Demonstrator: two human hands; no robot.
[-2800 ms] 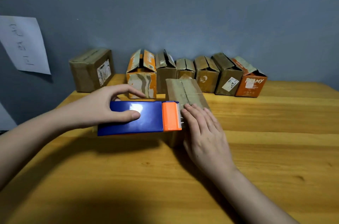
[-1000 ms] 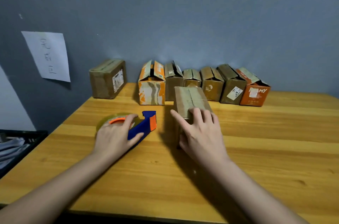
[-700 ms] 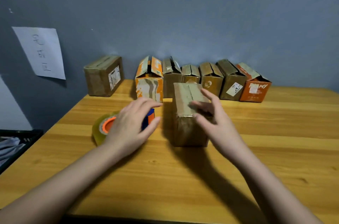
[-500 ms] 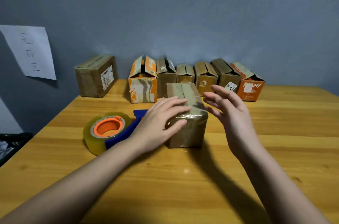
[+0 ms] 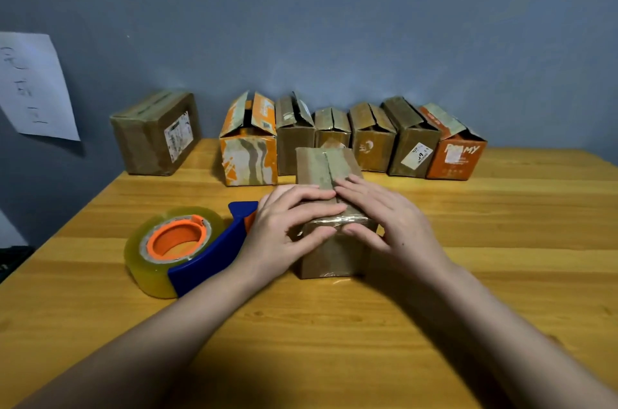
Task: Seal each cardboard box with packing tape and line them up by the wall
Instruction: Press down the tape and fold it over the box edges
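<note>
A small brown cardboard box [image 5: 326, 167] with taped top flaps stands in the middle of the wooden table [image 5: 468, 274]. My left hand [image 5: 287, 228] and my right hand [image 5: 388, 224] both lie flat on its near top edge, fingers straight, pressing the tape down. A blue and orange tape dispenser [image 5: 180, 248] with a clear tape roll lies on the table just left of my left hand, untouched. Along the blue wall stands a row of several boxes with unsealed flaps [image 5: 371, 137], and apart at the left a closed brown box [image 5: 153, 134].
A white paper sheet [image 5: 31, 87] with writing hangs on the wall at the left. The table's left edge drops off near a dark basket [image 5: 10, 261].
My left hand laid the tape dispenser down on the table and moved onto the box. My right hand lifted briefly, then came back down, so both hands now press the box top.
</note>
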